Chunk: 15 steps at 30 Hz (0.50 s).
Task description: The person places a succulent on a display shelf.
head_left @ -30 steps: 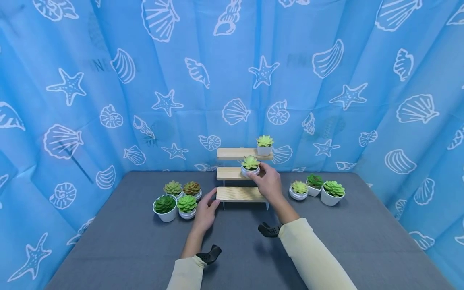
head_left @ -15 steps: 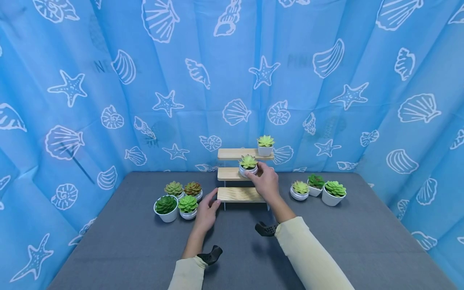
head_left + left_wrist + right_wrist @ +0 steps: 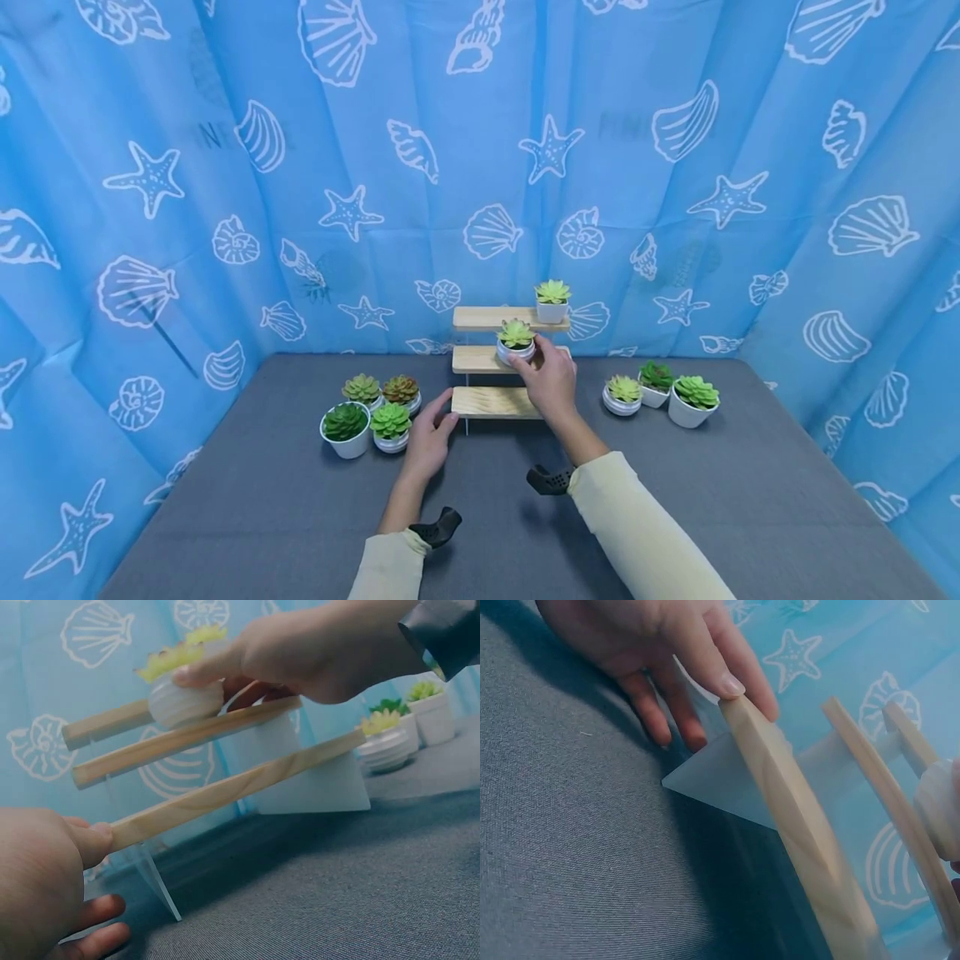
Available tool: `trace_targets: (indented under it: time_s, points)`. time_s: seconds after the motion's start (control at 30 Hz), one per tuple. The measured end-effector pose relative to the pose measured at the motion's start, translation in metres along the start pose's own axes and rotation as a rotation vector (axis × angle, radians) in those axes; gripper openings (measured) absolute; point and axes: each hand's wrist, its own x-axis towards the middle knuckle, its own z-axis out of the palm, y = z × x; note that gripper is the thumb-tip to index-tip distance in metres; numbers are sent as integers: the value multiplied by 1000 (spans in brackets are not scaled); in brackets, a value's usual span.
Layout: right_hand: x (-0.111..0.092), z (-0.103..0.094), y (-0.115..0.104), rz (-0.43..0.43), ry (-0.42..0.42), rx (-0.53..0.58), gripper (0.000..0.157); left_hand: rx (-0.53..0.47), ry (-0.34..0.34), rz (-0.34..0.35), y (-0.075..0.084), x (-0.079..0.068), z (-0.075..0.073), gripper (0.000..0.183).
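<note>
My right hand (image 3: pixel 551 379) pinches a potted succulent (image 3: pixel 516 335) with pale green leaves by its ribbed white pot. The pot is at the middle tier of a three-tier wooden display stand (image 3: pixel 491 402), and in the left wrist view its base (image 3: pixel 182 709) is right at that board's top edge. My left hand (image 3: pixel 427 442) pinches the left end of the lowest board, its thumb (image 3: pixel 731 686) at the front corner and the other fingers below and behind. On the right end of the top tier stands another succulent (image 3: pixel 552 302) in a square white pot.
Left of the stand is a cluster of several potted succulents (image 3: pixel 347 430). Three more, including a bright green one (image 3: pixel 693 402), stand to the right. Grey cloth (image 3: pixel 480 517) covers the table, and a blue shell-print curtain (image 3: pixel 450 167) hangs behind it.
The right hand has shifted the succulent slightly left along the middle tier and holds it there now. The left hand stays at the lowest board's end.
</note>
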Motion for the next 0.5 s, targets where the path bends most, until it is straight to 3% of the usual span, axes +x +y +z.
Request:
trace_targets:
  time_s: [0.3,0.5]
  points:
    - [-3,-2,4,-23,-11,7,62,4,-3,-5,3,0,-1,44]
    - [-10,-6,10,-73,29,22,57,3,1,-6,0,1,0,45]
